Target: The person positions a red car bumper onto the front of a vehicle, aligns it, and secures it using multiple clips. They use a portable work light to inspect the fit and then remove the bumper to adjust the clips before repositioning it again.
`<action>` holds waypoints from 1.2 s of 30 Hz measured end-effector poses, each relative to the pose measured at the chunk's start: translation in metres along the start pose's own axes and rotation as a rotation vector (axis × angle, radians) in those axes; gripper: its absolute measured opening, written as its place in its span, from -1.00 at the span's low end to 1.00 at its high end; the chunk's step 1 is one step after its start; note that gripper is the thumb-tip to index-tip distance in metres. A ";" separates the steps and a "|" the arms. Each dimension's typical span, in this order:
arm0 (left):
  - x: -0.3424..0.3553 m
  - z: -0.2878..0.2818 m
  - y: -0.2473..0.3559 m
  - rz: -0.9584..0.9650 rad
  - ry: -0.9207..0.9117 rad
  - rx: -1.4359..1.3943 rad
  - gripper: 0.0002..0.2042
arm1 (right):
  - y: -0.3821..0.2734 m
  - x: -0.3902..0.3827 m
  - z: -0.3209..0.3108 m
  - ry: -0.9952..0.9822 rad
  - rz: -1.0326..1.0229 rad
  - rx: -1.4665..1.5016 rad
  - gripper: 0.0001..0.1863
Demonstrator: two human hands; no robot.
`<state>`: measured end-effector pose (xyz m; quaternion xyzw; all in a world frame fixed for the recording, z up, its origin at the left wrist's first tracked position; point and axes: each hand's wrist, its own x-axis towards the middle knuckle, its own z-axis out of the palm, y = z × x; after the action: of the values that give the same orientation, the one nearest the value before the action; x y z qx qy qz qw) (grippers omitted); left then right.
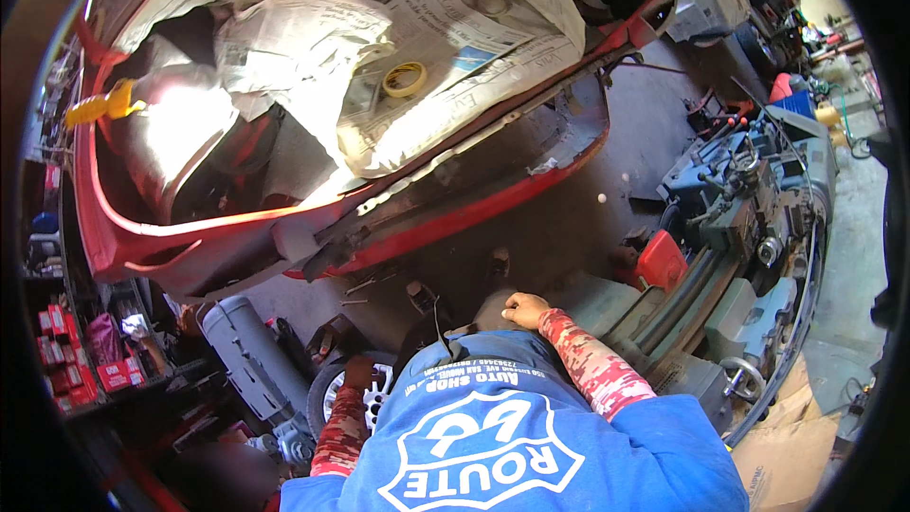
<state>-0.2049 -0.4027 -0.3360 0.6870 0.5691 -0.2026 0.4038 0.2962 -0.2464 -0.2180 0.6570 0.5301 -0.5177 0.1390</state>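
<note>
Under a patch of hard light, a red car body is being shielded across its top by newspaper, while the floor to the right is being taken up by a grey-blue machine with a handwheel. The newspaper sheets are being left creased and partly lifted at the left — good practice, it is judged, would be for them to be kept flat and undisturbed. A blue shirt with white lettering is being worn, and a spoked wheel is being overlapped in view by the left forearm, low at the left, just beside the left hand. That hand is being lost in shadow; how far its fingers are closed, or on what, cannot be told. The right hand is being held near the shirt's hem, fingers loosely bent, nothing visible in it — its underside is being hidden, so any hold cannot be confirmed. Clean fingers and steady footing are being called for, it is judged. A yellow tape roll is being supported by the newspaper.
</note>
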 end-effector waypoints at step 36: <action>0.628 -0.079 0.321 0.101 0.172 -0.159 -0.38 | 0.146 0.160 0.048 0.538 0.523 0.314 -0.34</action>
<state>0.2542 0.0387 -0.6485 0.6954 0.5805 -0.0765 0.4166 0.3774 -0.2512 -0.4240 0.8950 0.2770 -0.3490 0.0204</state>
